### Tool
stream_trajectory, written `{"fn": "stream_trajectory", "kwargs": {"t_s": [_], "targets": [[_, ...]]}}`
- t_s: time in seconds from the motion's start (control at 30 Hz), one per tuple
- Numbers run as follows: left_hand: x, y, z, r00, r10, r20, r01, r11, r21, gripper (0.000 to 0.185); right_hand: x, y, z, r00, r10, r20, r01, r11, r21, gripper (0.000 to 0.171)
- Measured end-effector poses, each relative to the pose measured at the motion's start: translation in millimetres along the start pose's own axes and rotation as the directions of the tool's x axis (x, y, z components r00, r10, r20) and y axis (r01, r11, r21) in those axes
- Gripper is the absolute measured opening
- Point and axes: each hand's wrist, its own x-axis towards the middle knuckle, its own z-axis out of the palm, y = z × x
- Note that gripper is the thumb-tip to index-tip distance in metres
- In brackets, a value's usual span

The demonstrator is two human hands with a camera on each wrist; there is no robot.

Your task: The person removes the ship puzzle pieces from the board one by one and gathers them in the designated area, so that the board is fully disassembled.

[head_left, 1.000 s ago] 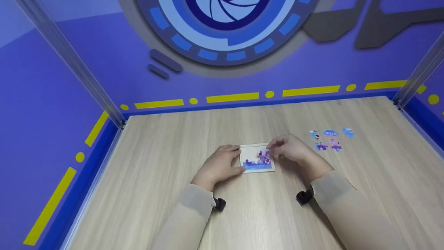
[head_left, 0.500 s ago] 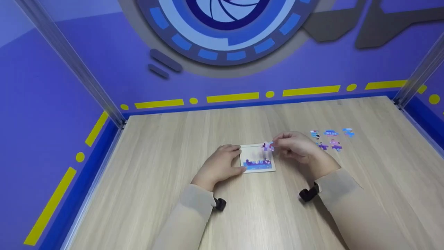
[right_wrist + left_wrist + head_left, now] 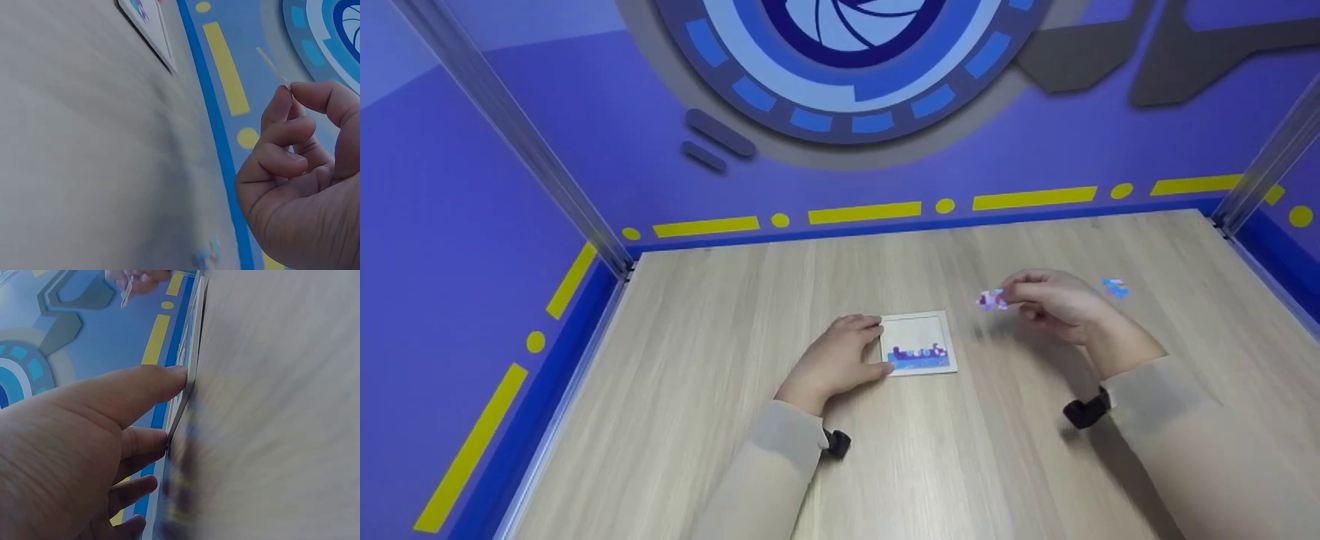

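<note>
- Piece [image 3: 991,300] in transit — the right hand [image 3: 1054,300] pinches a small purple puzzle piece between thumb and fingertips and holds it off the tabletop [image 3: 735,315], to the right of the puzzle tray [image 3: 919,324] and well apart from it.
- Judged from this, the step in hand is carrying one piece between the tray and the loose piece [image 3: 1114,287] lying far right; which way it is bound I cannot tell.
- The left hand [image 3: 840,360] rests on the tabletop with fingers nearly straight, tips pressed against the tray's left edge, steadying it without gripping.
- The tray is mostly bare; only its bottom row [image 3: 919,352] of blue and purple pieces is filled.
- The next move likely calls for a clear view of the piece's tabs — in the right wrist view it shows edge-on, a thin sliver [image 3: 274,67] above the fingers — and a flat, gentle set-down.
</note>
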Motion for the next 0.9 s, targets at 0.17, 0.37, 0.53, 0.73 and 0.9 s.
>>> {"fn": "stream_trajectory", "kwargs": {"t_s": [0.17, 0.37, 0.53, 0.73, 0.9], "targets": [[-0.8, -0.4, -0.1, 1.0, 0.007, 0.001, -0.007, 1.0, -0.011, 0.074, -19, -11, -27, 0.999, 0.03, -0.013, -0.03, 0.999, 0.029, 0.004], [-0.8, -0.3, 0.9, 1.0, 0.003, 0.011, -0.003, 1.0, -0.011, 0.074, -33, -18, -56, 0.995, 0.068, -0.067, -0.073, 0.995, -0.074, 0.009], [-1.2, -0.8, 1.7, 1.0, -0.006, 0.018, 0.006, 1.0, -0.02, 0.075, -42, -16, -82, 0.989, 0.098, -0.114, -0.109, 0.99, -0.094, 0.011], [-0.4, 0.1, 1.0, 1.0, -0.002, 0.007, 0.002, 1.0, -0.003, 0.074, -47, -5, -113, 0.972, 0.137, -0.189, -0.163, 0.978, -0.13, 0.012], [-1.1, 1.3, 0.5, 1.0, -0.009, 0.005, 0.009, 1.0, -0.007, 0.074, -53, 5, -133, 0.948, 0.202, -0.246, -0.234, 0.967, -0.105, 0.017]]}}
